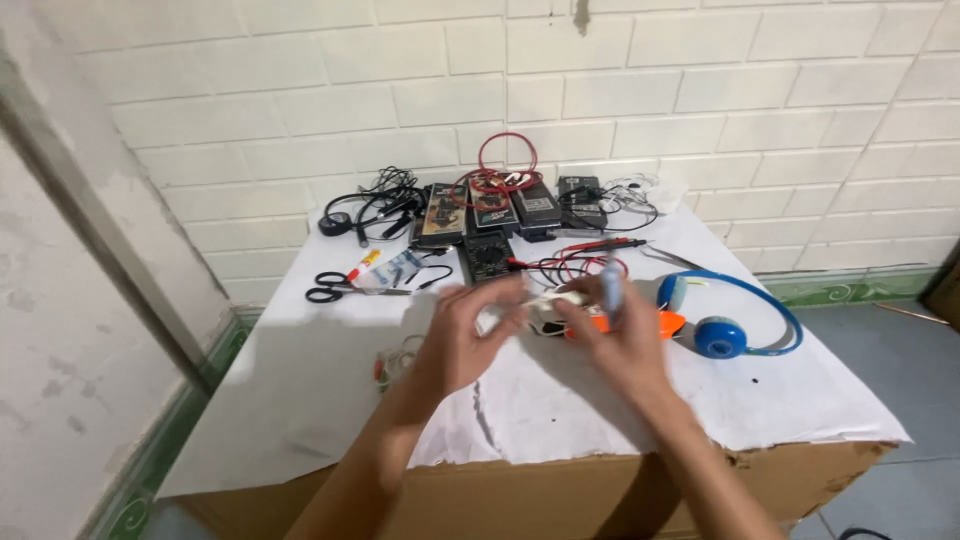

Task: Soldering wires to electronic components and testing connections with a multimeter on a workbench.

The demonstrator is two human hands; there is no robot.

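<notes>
Both my hands are raised over the middle of a white paper-covered table (300, 390). My left hand (468, 335) pinches one end of a small white object with thin wire (560, 299). My right hand (620, 335) holds the other end and also grips a pale blue pen-shaped tool (611, 285) that points upward. Motion blur hides the fine detail of the white object. Below the hands lies an orange piece (668, 322). Blue headphones (722, 335) rest just right of my right hand.
At the back edge sit a black multimeter (486, 258) with red leads (575, 265), several dark flat boxes (440, 212), tangled black cables (375, 205) and a red wire loop (508, 160). Black scissors (328, 288) and a small tube lie at the left. A white brick wall stands behind.
</notes>
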